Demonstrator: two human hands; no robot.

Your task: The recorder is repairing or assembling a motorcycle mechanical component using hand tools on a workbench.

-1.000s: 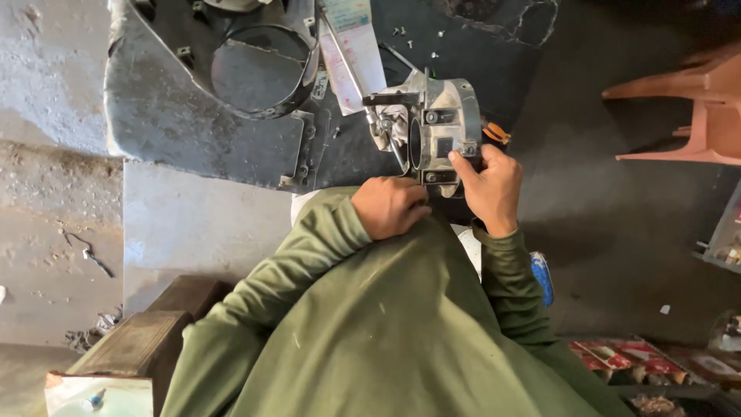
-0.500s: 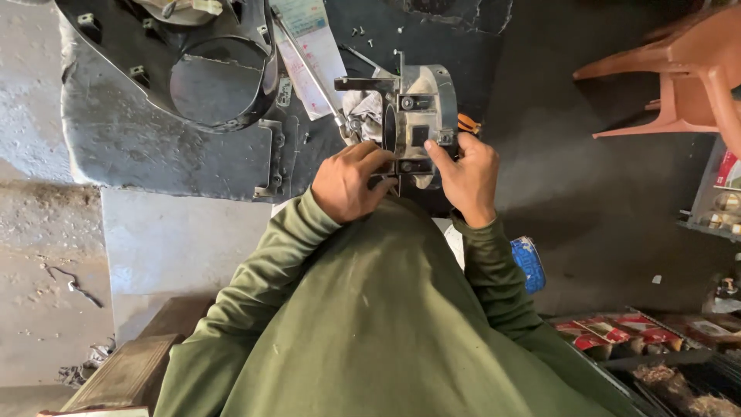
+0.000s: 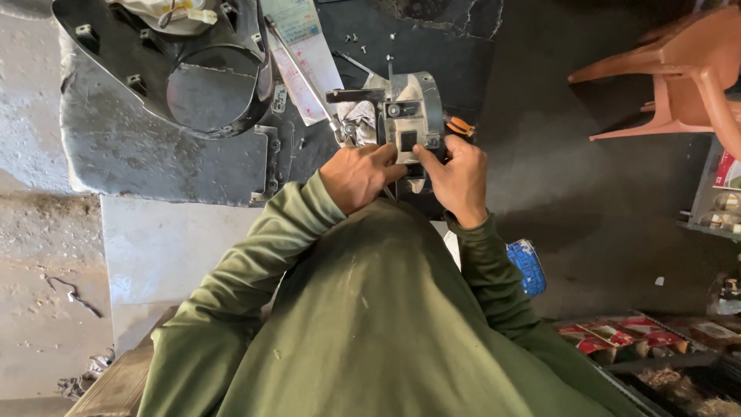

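— Since a second earlier, what had changed?
— Both hands had drawn closer: left hand [image 3: 361, 176] and right hand [image 3: 457, 179] gripped the grey metal switch housing [image 3: 411, 123], held just above the dark mat [image 3: 154, 150].

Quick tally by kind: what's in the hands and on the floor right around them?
Hands: 2, left hand, right hand
Grey metal switch housing: 1
Black plastic cover: 1
Paper sheet: 1
Orange plastic chair: 1
Total: 6
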